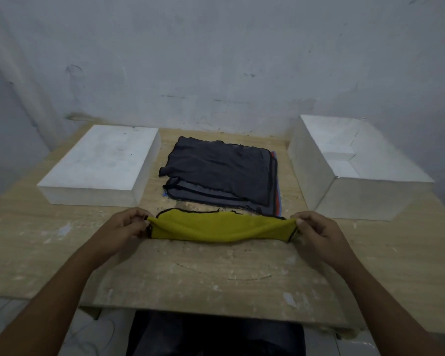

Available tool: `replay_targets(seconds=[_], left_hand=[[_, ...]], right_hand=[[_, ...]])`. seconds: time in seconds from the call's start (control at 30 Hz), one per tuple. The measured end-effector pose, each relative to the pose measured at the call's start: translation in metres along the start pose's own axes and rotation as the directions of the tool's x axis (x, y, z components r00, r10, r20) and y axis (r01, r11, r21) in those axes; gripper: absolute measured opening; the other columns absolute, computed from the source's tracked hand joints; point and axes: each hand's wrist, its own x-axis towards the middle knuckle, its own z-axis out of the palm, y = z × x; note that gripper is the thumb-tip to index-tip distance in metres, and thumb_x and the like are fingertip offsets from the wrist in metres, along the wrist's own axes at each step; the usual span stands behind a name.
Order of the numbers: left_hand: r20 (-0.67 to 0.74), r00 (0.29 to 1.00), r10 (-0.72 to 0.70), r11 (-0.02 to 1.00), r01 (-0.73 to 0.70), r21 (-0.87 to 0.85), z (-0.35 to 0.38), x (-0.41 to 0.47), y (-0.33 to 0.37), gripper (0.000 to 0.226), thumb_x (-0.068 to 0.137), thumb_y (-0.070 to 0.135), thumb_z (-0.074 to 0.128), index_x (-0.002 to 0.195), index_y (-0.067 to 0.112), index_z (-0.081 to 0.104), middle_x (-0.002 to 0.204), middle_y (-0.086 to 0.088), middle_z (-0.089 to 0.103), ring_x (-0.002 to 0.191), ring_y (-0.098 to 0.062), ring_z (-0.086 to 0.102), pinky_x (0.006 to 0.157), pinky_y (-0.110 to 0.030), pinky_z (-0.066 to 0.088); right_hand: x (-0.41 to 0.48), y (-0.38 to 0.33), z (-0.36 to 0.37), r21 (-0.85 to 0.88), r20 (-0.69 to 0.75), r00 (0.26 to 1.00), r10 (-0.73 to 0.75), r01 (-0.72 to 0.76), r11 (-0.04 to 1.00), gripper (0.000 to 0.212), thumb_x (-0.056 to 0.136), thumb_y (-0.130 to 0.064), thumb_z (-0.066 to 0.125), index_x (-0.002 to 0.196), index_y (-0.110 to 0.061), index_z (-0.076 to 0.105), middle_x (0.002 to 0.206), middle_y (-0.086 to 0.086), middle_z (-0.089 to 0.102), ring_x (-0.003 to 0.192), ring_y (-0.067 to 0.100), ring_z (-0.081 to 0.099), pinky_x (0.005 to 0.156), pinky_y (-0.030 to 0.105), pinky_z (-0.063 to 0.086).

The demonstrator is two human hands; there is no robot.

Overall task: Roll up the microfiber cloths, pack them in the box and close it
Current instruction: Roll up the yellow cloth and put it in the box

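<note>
A yellow microfiber cloth [221, 226] with black edging lies folded into a long band across the table in front of me. My left hand [125, 227] pinches its left end and my right hand [316, 228] pinches its right end. Behind it sits a flat stack of cloths [221, 173], dark grey on top, with blue and red edges showing at the right side. An open white box [316, 176] stands at the right, its inside empty as far as I see. The white lid [100, 165] lies flat at the left.
The wooden table [203, 276] is scuffed and paint-flecked, and its near edge ends just above my lap. A grey-white wall rises right behind the table.
</note>
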Motion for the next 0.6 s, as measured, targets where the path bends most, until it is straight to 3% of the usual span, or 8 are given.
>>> replay_targets(seconds=[0.1, 0.17, 0.23, 0.3, 0.4, 0.5, 0.6], left_hand=[[-0.08, 0.996, -0.045, 0.99, 0.034, -0.14, 0.007, 0.007, 0.005, 0.023, 0.096, 0.0, 0.042, 0.092, 0.007, 0.064, 0.087, -0.014, 0.062, 0.081, -0.026, 0.059, 0.074, -0.034, 0.048], [-0.147, 0.984, -0.1, 0.975, 0.068, -0.209, 0.012, 0.014, 0.007, 0.025, 0.097, 0.002, 0.042, 0.092, 0.013, 0.064, 0.091, -0.015, 0.063, 0.079, -0.024, 0.061, 0.072, -0.033, 0.051], [-0.197, 0.973, -0.119, 0.986, 0.093, -0.135, 0.015, 0.02, 0.005, 0.02, 0.099, 0.01, 0.045, 0.098, 0.018, 0.062, 0.097, -0.014, 0.066, 0.081, -0.025, 0.063, 0.072, -0.037, 0.052], [-0.21, 0.973, -0.095, 0.993, 0.106, 0.045, 0.019, 0.023, 0.004, 0.016, 0.098, 0.017, 0.049, 0.112, 0.019, 0.058, 0.098, -0.009, 0.067, 0.084, -0.024, 0.062, 0.072, -0.036, 0.051], [-0.163, 0.985, -0.052, 0.986, 0.076, 0.145, 0.024, 0.023, 0.002, 0.035, 0.093, 0.024, 0.059, 0.125, 0.018, 0.047, 0.103, -0.002, 0.06, 0.087, -0.014, 0.058, 0.072, -0.03, 0.048], [-0.124, 0.992, -0.021, 0.981, 0.045, 0.19, 0.025, 0.022, 0.0, 0.047, 0.09, 0.021, 0.063, 0.132, 0.02, 0.041, 0.112, -0.004, 0.054, 0.096, -0.02, 0.057, 0.083, -0.033, 0.048], [-0.186, 0.982, 0.036, 0.98, 0.001, 0.198, 0.023, 0.023, -0.003, 0.041, 0.093, 0.019, 0.059, 0.13, 0.02, 0.043, 0.111, -0.005, 0.055, 0.094, -0.023, 0.059, 0.07, -0.028, 0.049]], right_hand=[[0.011, 0.004, 0.005, 0.061, -0.063, 0.996, 0.07, -0.066, 0.996, 0.02, 0.096, -0.008, 0.053, 0.094, -0.024, 0.064, 0.067, -0.007, 0.065, 0.063, 0.006, 0.057, 0.059, 0.021, 0.045], [0.018, 0.01, 0.007, 0.073, -0.078, 0.988, 0.132, -0.127, 0.989, 0.016, 0.097, -0.013, 0.053, 0.094, -0.025, 0.063, 0.067, 0.001, 0.058, 0.063, 0.014, 0.052, 0.06, 0.028, 0.041], [0.023, 0.009, 0.008, 0.045, -0.056, 0.975, 0.217, -0.214, 0.976, 0.011, 0.097, -0.02, 0.053, 0.094, -0.027, 0.061, 0.073, 0.009, 0.06, 0.068, 0.018, 0.052, 0.063, 0.031, 0.039], [0.025, 0.006, 0.008, 0.028, 0.013, 0.959, 0.283, -0.283, 0.959, 0.004, 0.093, -0.025, 0.06, 0.097, -0.026, 0.06, 0.075, 0.008, 0.066, 0.069, 0.017, 0.056, 0.064, 0.031, 0.042], [0.025, 0.005, 0.006, 0.084, 0.128, 0.944, 0.304, -0.316, 0.945, 0.03, 0.081, -0.014, 0.075, 0.105, -0.02, 0.056, 0.078, 0.007, 0.069, 0.073, 0.017, 0.065, 0.066, 0.031, 0.051], [0.025, 0.006, 0.009, 0.011, 0.04, 0.962, 0.271, -0.272, 0.962, 0.03, 0.083, -0.006, 0.071, 0.098, -0.027, 0.057, 0.084, 0.004, 0.065, 0.078, 0.023, 0.065, 0.07, 0.037, 0.055], [0.025, 0.01, 0.014, 0.043, -0.079, 0.959, 0.272, -0.269, 0.962, 0.027, 0.086, -0.005, 0.066, 0.093, -0.03, 0.057, 0.086, 0.003, 0.064, 0.077, 0.021, 0.062, 0.066, 0.032, 0.051]])
